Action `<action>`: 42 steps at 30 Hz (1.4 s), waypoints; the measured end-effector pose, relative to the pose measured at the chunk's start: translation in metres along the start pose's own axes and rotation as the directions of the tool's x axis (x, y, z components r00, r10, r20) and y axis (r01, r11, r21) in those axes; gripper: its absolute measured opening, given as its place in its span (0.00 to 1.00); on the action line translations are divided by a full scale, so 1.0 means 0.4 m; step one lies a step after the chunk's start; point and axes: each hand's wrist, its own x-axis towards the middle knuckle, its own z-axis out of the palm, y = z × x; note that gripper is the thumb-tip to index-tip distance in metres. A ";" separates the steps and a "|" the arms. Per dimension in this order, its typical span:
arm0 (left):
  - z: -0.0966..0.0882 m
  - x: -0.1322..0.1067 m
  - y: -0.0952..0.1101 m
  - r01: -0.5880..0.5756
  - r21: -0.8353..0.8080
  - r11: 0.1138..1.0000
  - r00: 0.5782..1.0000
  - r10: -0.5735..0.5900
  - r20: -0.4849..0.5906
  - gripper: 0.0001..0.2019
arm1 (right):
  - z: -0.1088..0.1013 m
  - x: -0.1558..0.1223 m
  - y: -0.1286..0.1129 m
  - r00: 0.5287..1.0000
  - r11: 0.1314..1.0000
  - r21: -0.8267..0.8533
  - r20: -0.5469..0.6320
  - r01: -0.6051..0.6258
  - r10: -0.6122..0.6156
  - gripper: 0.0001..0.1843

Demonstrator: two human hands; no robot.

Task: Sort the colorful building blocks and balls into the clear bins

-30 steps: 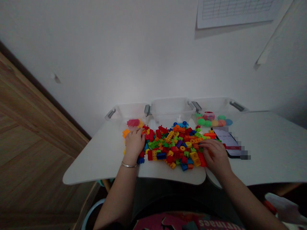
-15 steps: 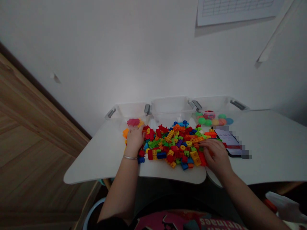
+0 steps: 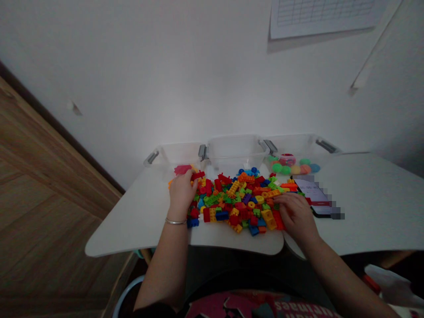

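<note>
Two bare hands work at a heap of plastic building bricks (image 3: 236, 201) in red, orange, yellow, green and blue. The left hand (image 3: 180, 193), a silver bangle (image 3: 175, 221) on its wrist, sits at the heap's left edge, its fingers curled toward a red brick (image 3: 198, 176); whether that grip is closed on the brick, I cannot tell. The right hand (image 3: 296, 215) lies at the heap's right edge, just beside a flat red brick (image 3: 278, 219), its grip half curled, with nothing clearly held. Behind the heap stand three clear plastic bins (image 3: 236, 152) with grey clips, the rightmost holding coloured balls (image 3: 286, 169). A phone (image 3: 318, 196), its screen partly blurred out, lies right of the heap on the white desk (image 3: 374, 203). A paper chart (image 3: 326, 13) hangs on the white wall (image 3: 165, 79), and a wood-grain surface (image 3: 43, 176) fills the lower left
</note>
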 end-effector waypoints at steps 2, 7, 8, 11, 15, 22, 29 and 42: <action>-0.021 -0.001 -0.001 -0.021 -0.068 0.997 0.999 0.020 -0.029 0.12 | 0.000 0.000 0.000 1.000 1.000 -0.006 0.000 0.011 -0.011 0.09; -0.051 0.014 -0.001 -0.106 -0.486 0.868 0.948 -0.059 -0.313 0.12 | 0.000 0.001 0.000 1.000 1.000 0.003 0.002 0.015 -0.015 0.09; -0.052 0.024 -0.001 -0.105 -0.556 0.824 0.929 -0.118 -0.350 0.12 | 0.000 0.001 0.000 1.000 1.000 0.008 0.002 0.010 -0.010 0.09; -0.053 0.066 -0.006 -0.022 -0.659 0.752 0.889 -0.287 -0.357 0.12 | 0.001 0.000 0.000 1.000 1.000 0.018 0.002 -0.012 0.012 0.10; -0.055 0.118 -0.027 0.029 -0.641 0.767 0.896 -0.304 -0.323 0.13 | 0.003 -0.002 0.001 1.000 0.999 0.035 0.001 -0.007 0.007 0.10; -0.035 0.157 -0.060 0.098 -0.531 0.842 0.929 -0.268 -0.254 0.13 | 0.002 -0.002 0.001 1.000 0.999 0.034 0.011 -0.025 0.025 0.10; -0.003 0.174 -0.058 0.115 -0.319 0.941 0.975 -0.168 -0.144 0.11 | 0.000 0.001 -0.001 0.999 0.999 0.029 0.015 -0.033 0.033 0.10; 0.005 0.164 -0.045 0.059 -0.110 0.992 0.994 -0.069 -0.085 0.18 | 0.003 -0.002 0.000 1.000 1.000 0.019 0.004 -0.023 0.023 0.10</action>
